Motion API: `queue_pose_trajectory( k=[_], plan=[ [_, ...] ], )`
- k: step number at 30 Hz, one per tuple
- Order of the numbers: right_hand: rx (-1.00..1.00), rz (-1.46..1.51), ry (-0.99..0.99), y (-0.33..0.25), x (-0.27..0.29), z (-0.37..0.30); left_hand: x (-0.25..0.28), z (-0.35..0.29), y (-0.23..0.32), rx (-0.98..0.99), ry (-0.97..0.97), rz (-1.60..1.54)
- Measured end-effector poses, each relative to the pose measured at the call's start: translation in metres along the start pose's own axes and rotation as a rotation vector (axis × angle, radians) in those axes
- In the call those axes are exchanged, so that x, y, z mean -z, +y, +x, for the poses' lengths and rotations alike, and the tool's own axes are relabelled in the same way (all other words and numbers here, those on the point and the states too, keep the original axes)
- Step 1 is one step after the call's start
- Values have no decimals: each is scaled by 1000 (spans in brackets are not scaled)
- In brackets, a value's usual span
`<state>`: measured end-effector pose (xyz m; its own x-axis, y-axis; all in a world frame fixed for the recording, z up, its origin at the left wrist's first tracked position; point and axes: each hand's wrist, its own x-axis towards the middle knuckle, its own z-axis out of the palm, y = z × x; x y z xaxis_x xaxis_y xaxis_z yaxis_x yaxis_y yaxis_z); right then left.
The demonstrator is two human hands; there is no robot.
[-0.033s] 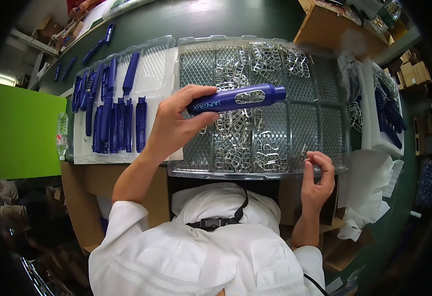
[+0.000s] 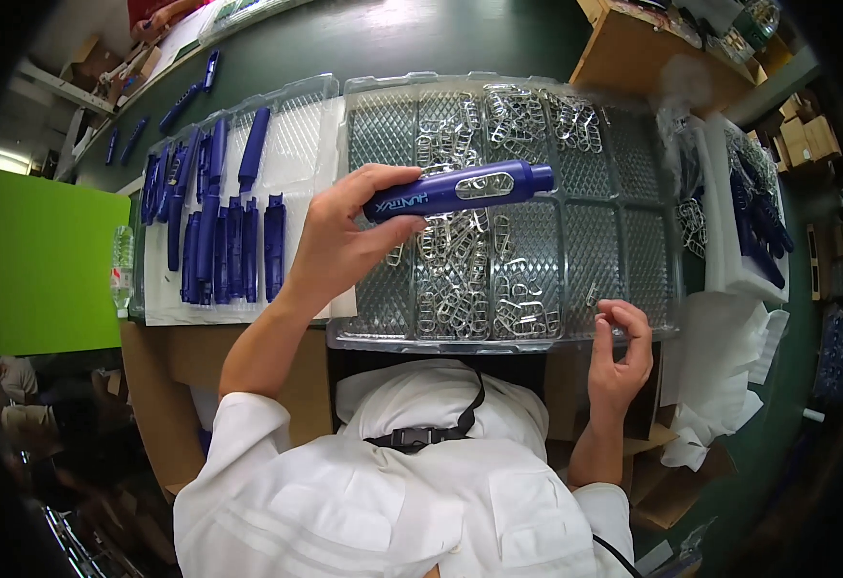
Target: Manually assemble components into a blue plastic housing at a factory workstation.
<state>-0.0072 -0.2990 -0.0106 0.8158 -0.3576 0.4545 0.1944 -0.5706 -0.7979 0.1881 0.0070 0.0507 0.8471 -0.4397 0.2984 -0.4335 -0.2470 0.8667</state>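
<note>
Above the clear compartment tray (image 2: 599, 252), my left hand (image 2: 339, 226) grips one end of a blue plastic handle casing (image 2: 445, 193) between thumb and fingers. The casing lies nearly level, its narrower tip pointing right, with light lettering and an oval slot on its side. Through the slot, metal clips in the tray show. My right hand (image 2: 623, 352) hovers at the tray's front right edge, fingers loosely curled, thumb apart, nothing visible between them. A small metal piece (image 2: 592, 294) is just beyond its fingertips. Silver metal clips (image 2: 455, 289) are heaped in several compartments.
To the left, a white-lined tray (image 2: 296, 144) bears several blue casing pieces (image 2: 274, 246). A white foam box (image 2: 729, 260) with more blue parts stands right. A plastic bottle (image 2: 122, 270) is beside a green panel (image 2: 41, 260). Another person's hand (image 2: 156, 21) shows far left.
</note>
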Motion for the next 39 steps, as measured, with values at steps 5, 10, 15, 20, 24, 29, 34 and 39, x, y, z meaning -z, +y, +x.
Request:
queue_pose_trajectory(
  k=[5,10,15,20,24,29,34,39],
  plan=[
    [-91,-88,6,10,13,-7,3,87,-51,85,132,143],
    [-23,-106,-93,6,10,16,127,248,-200,109,370,236],
    [49,-254,-111,-1,-3,65,149,226,-173,-23,608,151],
    [177,-394,-271,14,-54,149,167,71,-100,-114,727,-12],
    [255,-699,-492,52,-115,190,202,-65,-75,6,921,-55],
    [333,-835,-525,69,-144,195,216,-210,-67,193,1102,40],
    [152,-670,-617,94,-130,203,210,-346,-67,275,1389,65],
    [45,-259,-464,98,-64,177,201,-532,-88,455,1834,141]
  ],
)
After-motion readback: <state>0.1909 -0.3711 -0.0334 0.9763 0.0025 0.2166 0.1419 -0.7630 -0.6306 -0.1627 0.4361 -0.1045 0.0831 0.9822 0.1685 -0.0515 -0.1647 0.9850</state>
